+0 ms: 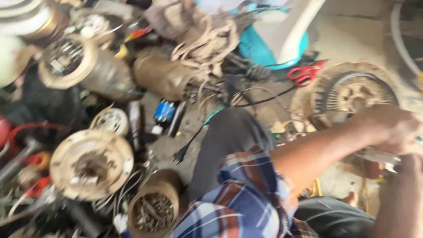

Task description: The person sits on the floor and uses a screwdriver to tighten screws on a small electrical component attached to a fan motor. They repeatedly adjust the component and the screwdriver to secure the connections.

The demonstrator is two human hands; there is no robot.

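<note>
Both hands meet at the far right edge of the view, on a round fan motor [352,94] with a rusty ring and a pale metal grille at its centre. From the plaid sleeve [246,194] the left hand [390,128] reaches across, fingers curled over the motor's lower right rim; the picture is blurred, so how tightly it grips cannot be told. Only the forearm of the right hand [403,176] shows, rising from the bottom corner just below the motor; whether that hand is open or closed cannot be told. The motor lies tilted with its round face turned up toward the camera — its axis points up and slightly left. Just left of the motor lie red-handled scissors [305,73]. Further left, a black cord with a plug [179,155] trails over the dusty floor. Well left of the motor sits a heap of other parts — a disc-shaped housing [90,164] and a tin of rusty screws [154,211].
</note>
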